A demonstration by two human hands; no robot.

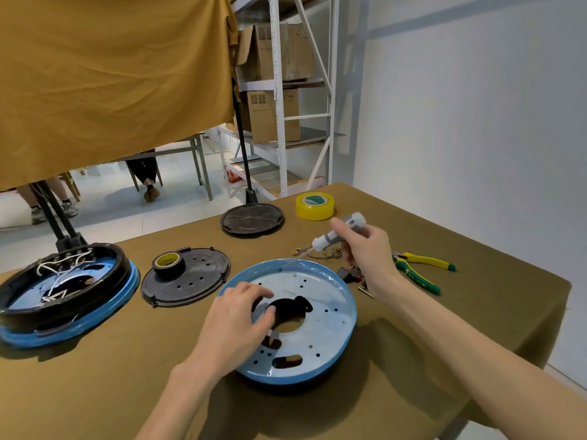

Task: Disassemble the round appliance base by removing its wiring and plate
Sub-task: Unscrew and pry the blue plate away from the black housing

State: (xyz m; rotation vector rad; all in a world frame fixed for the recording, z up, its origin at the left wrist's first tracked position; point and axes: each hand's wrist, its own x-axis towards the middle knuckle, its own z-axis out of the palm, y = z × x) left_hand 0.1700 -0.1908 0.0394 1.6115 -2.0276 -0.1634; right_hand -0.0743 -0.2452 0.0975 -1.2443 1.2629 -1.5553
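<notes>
- The round base lies flat on the desk, open side up. Its blue rim goes all around a pale plate with holes.
- The left hand rests on the plate, with bent fingers at the edge of the big middle hole.
- The right hand grips a white and grey screwdriver just behind the base. Its tip points down and left, toward the base's far rim.
- Loose wires lie behind the base.
- Yellow and green pliers lie to the right of the base.
</notes>
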